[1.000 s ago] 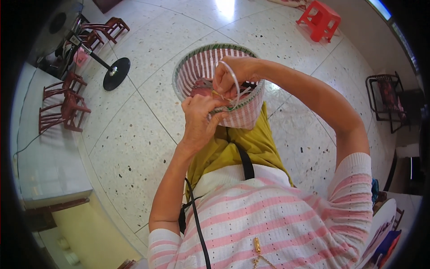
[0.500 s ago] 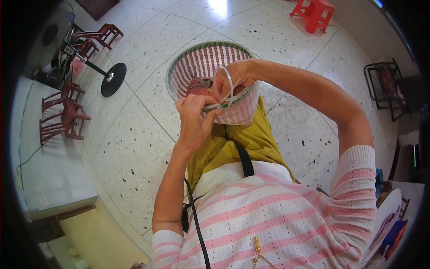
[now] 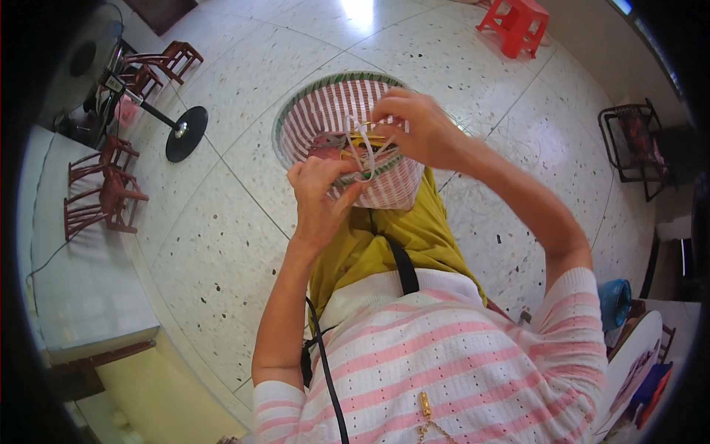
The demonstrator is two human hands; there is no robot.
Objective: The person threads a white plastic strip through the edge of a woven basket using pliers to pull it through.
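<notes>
A woven basket [image 3: 403, 189] with pink-and-white stripes and a green-edged rim stands between my knees. My left hand [image 3: 319, 194] is closed on its near rim, thumb outside and fingers over the edge. A narrow white plastic strip [image 3: 353, 154] loops up from that rim. Over the right side of the basket's mouth, my right hand [image 3: 425, 132] is bent into a pinch, its fingertips at the strip; the exact hold is partly hidden. Inside the basket lie a yellow-handled tool [image 3: 364, 139], its kind unclear, and some reddish and grey bits.
A standing fan [image 3: 186, 133] with a round black base is at the left, near several small dark-red chairs [image 3: 118, 196]. A red plastic stool [image 3: 514, 28] stands far right. A dark metal-framed chair [image 3: 632, 144] is by the right wall. Thin loose strands lie on the floor right of my knees.
My right hand has come up out of the basket and moved right, uncovering the yellow-handled tool. The strip's loop has changed shape. My left hand has stayed on the rim.
</notes>
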